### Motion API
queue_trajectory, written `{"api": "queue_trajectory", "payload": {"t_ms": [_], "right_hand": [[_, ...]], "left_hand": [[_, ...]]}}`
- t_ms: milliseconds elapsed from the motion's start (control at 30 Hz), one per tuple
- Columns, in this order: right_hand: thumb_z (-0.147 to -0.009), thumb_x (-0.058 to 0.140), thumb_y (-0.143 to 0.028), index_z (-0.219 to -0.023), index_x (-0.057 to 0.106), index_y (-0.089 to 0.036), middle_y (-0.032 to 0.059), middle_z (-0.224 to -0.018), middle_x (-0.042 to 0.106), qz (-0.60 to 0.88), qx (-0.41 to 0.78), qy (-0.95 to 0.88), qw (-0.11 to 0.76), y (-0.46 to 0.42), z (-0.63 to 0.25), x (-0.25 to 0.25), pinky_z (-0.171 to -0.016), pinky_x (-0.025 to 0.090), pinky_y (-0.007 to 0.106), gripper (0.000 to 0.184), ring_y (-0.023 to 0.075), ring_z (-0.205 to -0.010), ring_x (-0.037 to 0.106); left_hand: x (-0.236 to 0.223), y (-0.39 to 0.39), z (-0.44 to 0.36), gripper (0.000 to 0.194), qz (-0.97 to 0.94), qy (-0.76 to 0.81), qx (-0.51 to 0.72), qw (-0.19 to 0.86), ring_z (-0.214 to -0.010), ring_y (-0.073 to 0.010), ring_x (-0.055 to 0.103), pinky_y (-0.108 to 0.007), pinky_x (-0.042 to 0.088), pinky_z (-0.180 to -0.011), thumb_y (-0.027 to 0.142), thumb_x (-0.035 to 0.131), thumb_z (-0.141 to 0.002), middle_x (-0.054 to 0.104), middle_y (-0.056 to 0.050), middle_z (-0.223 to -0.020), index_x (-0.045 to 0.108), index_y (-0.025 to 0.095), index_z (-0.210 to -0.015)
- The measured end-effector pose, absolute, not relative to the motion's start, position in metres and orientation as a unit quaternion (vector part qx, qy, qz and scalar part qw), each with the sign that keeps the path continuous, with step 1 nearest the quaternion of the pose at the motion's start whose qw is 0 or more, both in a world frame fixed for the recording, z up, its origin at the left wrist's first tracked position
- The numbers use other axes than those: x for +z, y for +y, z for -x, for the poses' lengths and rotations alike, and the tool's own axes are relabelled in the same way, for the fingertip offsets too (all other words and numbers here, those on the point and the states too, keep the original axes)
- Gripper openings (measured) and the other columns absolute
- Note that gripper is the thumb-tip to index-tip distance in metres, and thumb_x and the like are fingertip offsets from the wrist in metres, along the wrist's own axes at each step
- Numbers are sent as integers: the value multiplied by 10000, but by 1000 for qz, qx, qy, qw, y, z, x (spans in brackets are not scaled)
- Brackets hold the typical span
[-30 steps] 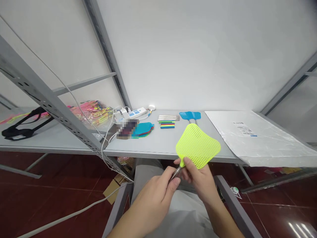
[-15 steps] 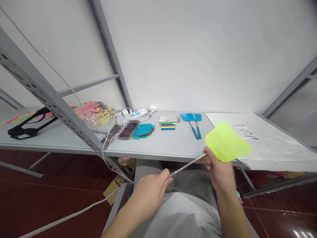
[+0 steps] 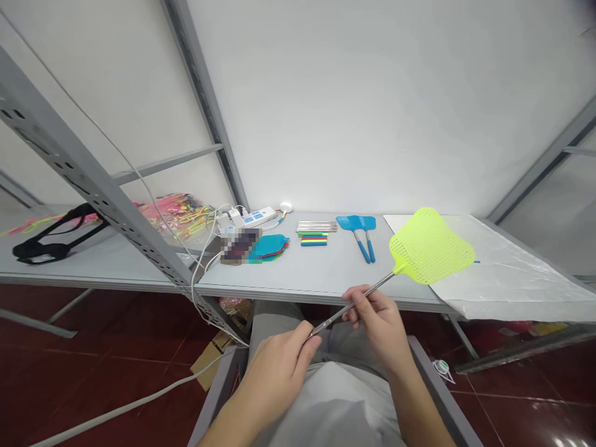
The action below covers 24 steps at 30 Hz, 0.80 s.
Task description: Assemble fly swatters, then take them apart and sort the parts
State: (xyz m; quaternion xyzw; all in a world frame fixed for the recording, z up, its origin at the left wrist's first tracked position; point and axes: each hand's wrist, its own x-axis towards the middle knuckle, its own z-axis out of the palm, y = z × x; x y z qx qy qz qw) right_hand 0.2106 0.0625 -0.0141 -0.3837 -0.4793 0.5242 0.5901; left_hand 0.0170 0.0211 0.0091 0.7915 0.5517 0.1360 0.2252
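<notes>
Left hand point(image 3: 282, 361): closed around the near end of the steel rod point(image 3: 382, 282) of a yellow-green swatter point(image 3: 431, 248). Right hand point(image 3: 378, 320): rod pinched farther along, nearer the mesh head point(image 3: 437, 245). Swatter: held at the worktop point(image 3: 321, 268)'s front edge; long axis slanted forward and rightward, from the left hand, short of that edge, to the mesh head, beyond it.

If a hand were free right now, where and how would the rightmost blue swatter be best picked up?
Probably by its blue handle, from the near side and slightly above, likely with the right hand. The slim handle points back toward the person, while the broad head meets or overlaps the other swatter's head, so gripping there might disturb both.
</notes>
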Motion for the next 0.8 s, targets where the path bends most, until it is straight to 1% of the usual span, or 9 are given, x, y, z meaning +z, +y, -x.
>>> {"api": "queue_trajectory", "payload": {"t_ms": [100,200,300,400,467,567,667,733,800], "right_hand": [[-920,544,-447,-797,654,-167,-16,-589,545,369,540,-538,531,57,-197,-13,-547,407,238,326,102,-541,500],[-934,519,-446,-796,631,-167,-27,-601,523,347,561,-565,495,51,-186,-13,-542,388,225,331,94,-545,480],[-944,498,-445,-790,620,-171,-37,-595,493,350,557,-567,496,48,-178,-16,-535,368,226,337,91,-538,448],[-935,509,-455,-793,636,-167,-41,-556,475,367,531,-560,519,50,-178,-21,-510,347,231,346,93,-509,426],[-914,543,-469,-792,649,-163,-35,-551,484,387,514,-542,541,55,-187,-25,-505,344,234,347,97,-510,438],[-880,592,-494,-781,645,-169,-48,-526,450,425,478,-457,618,67,-216,-28,-516,348,238,344,101,-515,444],[-846,653,-472,-743,617,-172,-69,-530,396,424,425,-347,721,76,-260,-25,-534,368,239,320,81,-492,379],[-838,673,-449,-716,597,-167,-71,-542,384,411,384,-313,765,77,-289,-20,-534,373,230,317,70,-489,338],[-838,681,-424,-720,591,-167,-74,-546,370,404,358,-296,788,75,-310,-16,-530,374,226,297,68,-489,319]], "left_hand": [[4,19,-21,271,-788,545,166,233,-601,-174,514,-267,243,-557,349,251,-1023,598,24,-728,442,246,-860],[-3,18,-24,263,-788,527,207,243,-647,-171,564,-260,291,-583,333,248,-1027,643,10,-799,478,248,-932],[-5,19,-24,253,-790,535,205,215,-638,-176,597,-265,286,-560,302,261,-1022,664,-3,-785,471,237,-897],[-3,24,-25,205,-807,546,155,165,-629,-199,629,-272,240,-520,292,310,-1012,672,-4,-733,478,238,-907],[-4,28,-25,191,-817,549,121,130,-626,-215,642,-279,207,-506,297,334,-1008,675,-7,-712,483,237,-905],[-10,35,-23,221,-824,553,94,81,-602,-216,639,-289,182,-508,309,354,-1008,673,-12,-698,492,228,-855],[-21,42,-17,245,-833,543,92,57,-584,-200,622,-289,189,-517,326,389,-1003,657,-6,-682,504,220,-815],[-26,46,-12,250,-841,531,97,42,-589,-193,607,-285,205,-526,340,418,-995,646,-5,-687,513,213,-802],[-28,50,-9,257,-848,519,100,24,-609,-190,594,-282,231,-542,360,449,-983,639,-10,-702,522,208,-789]]}}
